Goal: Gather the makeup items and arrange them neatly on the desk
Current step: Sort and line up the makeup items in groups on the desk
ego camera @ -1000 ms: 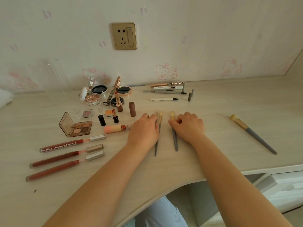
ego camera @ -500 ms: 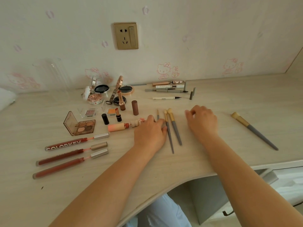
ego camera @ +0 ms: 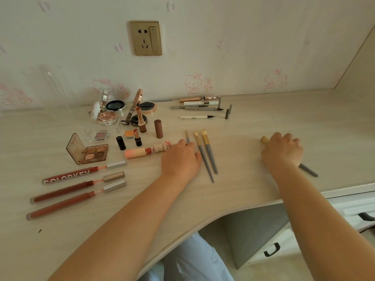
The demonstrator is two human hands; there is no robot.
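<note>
Right hand (ego camera: 282,151) curled over the large brush (ego camera: 308,170) on the pale surface (ego camera: 243,189), brush head poking past the fingers; left hand (ego camera: 181,159) relaxed, flat, touching three small brushes (ego camera: 205,151) beside it; lip glosses (ego camera: 69,187) well left.

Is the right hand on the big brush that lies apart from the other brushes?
Yes, the right hand covers the big brush, whose tip and handle end stick out either side.

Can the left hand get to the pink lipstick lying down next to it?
Probably yes. The left hand rests on the desk with its fingers right at the cap end of the pink lipstick. Nothing lies between them; the black cap and the small lipstick stand behind it.
</note>
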